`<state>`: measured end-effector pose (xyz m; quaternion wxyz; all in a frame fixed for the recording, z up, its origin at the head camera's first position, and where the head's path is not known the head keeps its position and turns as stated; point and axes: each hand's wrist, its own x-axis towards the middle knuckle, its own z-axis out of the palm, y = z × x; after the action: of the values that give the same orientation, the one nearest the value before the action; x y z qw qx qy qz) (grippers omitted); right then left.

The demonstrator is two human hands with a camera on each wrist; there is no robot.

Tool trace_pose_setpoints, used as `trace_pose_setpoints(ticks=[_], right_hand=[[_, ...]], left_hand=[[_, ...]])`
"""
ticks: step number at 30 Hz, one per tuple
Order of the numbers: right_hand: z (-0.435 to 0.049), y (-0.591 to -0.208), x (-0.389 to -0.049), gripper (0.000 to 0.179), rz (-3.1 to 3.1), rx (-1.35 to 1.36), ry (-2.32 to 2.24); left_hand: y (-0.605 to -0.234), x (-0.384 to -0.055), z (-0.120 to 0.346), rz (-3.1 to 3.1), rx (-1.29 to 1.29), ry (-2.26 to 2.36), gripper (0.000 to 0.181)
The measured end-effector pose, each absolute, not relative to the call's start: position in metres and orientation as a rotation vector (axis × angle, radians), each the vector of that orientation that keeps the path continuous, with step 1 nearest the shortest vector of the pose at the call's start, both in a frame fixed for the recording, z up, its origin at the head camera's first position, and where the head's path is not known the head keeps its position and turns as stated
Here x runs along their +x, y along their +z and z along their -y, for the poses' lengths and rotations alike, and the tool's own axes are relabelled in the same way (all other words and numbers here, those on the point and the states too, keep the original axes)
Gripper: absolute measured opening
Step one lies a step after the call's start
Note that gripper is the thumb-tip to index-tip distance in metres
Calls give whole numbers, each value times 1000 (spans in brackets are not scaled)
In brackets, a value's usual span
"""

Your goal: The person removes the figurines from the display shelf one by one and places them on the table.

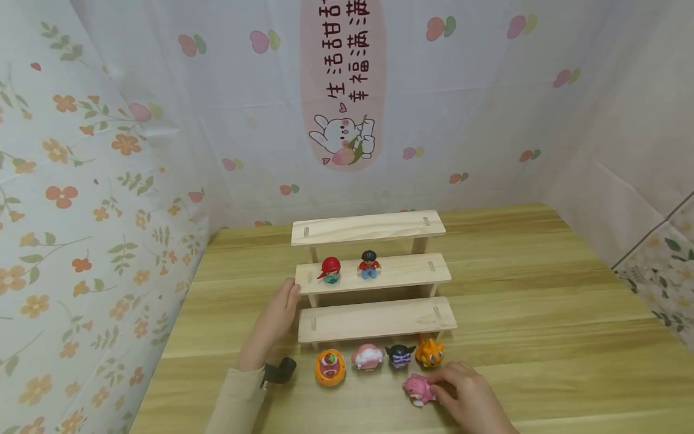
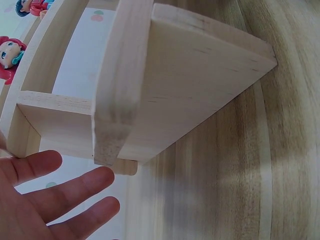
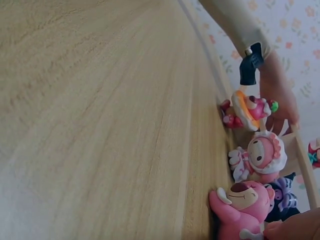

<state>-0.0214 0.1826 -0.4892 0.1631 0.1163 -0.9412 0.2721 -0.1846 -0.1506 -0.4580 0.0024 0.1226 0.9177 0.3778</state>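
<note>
A three-tier wooden display stand [image 1: 374, 318] stands on the table. My left hand [image 1: 279, 310] touches the left end of its middle tier; in the left wrist view, several fingers [image 2: 75, 192] are spread and extended below the wood. My right hand [image 1: 470, 395] pinches a pink bear figurine [image 1: 417, 389] lying on the table before the stand; the right wrist view shows its face [image 3: 245, 200]. Two figures sit on the middle tier: one with red hair [image 1: 329, 269] and one with black hair and a red top [image 1: 369, 264].
Along the stand's front lie an orange ring-shaped figurine [image 1: 329, 377], a pink-and-white one [image 1: 368, 357], a black one with a purple bow [image 1: 400, 356] and a spiky orange one [image 1: 430, 352]. A black wrist camera [image 1: 281, 371] sits on the left wrist. Printed cloth [image 1: 244, 108] hangs behind.
</note>
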Motion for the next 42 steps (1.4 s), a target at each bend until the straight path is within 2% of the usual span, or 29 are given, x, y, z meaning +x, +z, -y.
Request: trace_pose_setpoints(ticks=[15,28,42], right_hand=[[-179,-464,-24,17,2797,355,695],[-175,-449,-40,21,2637,584,691],[-167,-429,-65,27,2546,670,686]], left_hand=[[-456,-183,154,-2887,387,1183,26],[-457,-183,156,-2886,380,1188,28],[-455,-186,154,-2859,381,1192,25]])
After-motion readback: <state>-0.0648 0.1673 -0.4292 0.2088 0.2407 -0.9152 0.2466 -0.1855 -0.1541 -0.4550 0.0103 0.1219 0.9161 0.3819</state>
